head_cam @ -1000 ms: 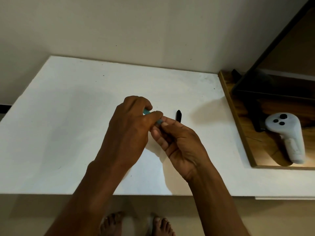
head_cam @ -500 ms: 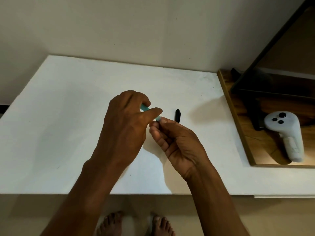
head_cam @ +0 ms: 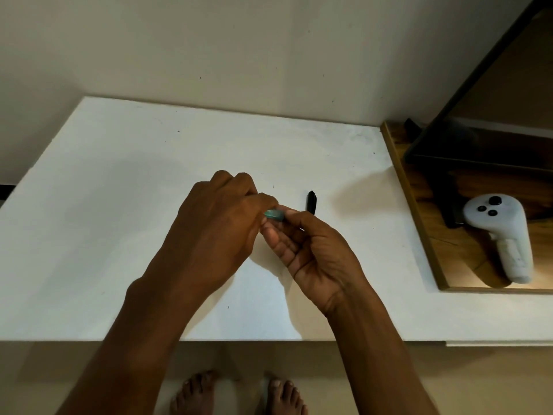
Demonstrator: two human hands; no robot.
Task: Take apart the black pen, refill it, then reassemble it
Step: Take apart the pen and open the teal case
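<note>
Teal pen piece [head_cam: 274, 214] pinched between both hands above the middle of the white table [head_cam: 89, 205]; mostly hidden, so exact part unclear. Left hand [head_cam: 215, 232] curled over it from the left, fingers clenched on its end. Right hand [head_cam: 311, 250] palm-up, thumb and fingertips grasping the other end. Black pen cap [head_cam: 311, 202] lying on the table just beyond the right hand, apart from it. White controller [head_cam: 502, 235] resting on a wooden tray [head_cam: 419, 223] at far right. Bare feet [head_cam: 239, 396] below the table edge.
</note>
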